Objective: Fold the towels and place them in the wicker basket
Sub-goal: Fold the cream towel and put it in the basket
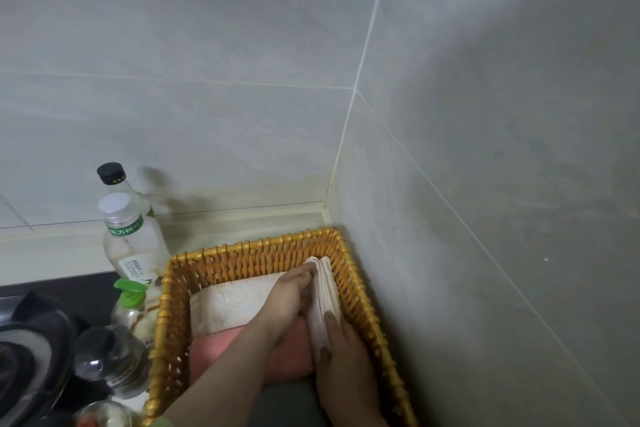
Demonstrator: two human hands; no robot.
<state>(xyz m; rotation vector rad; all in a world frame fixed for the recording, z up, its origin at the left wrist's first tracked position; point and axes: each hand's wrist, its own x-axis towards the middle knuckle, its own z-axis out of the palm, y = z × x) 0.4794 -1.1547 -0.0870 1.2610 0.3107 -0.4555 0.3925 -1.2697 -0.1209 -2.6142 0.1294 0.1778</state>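
1. Nearest the camera, a grey towel (287, 399) lies at the near end of the wicker basket (249, 247), between the two forearms.
2. The right hand (343, 357) grips a folded cream towel (323, 291). Its thumb lies along the towel's near face and its fingers are hidden on the far side, next to the basket's right wall.
3. The cream towel stands on edge along that right wall, inside the basket.
4. A folded pink towel (214, 347) lies flat in the basket, just past the grey one and partly under the left forearm.
5. The left hand (289, 298) reaches across the pink towel, with its fingertips bunched against the far end of the cream towel. I cannot tell whether they pinch it or only press it.
6. A folded white towel (228, 305) lies flat beyond the pink one, touching it, towards the basket's back wall.
7. Left of the basket, on the counter (62, 253), a bottle with a green flip cap (130, 291) stands beside a dark hob (27, 340).
8. Farther back are a clear bottle with a white cap (128, 239) and a black-capped bottle (111, 173).
9. Grey tiled walls (207, 80) meet in a corner behind the basket.
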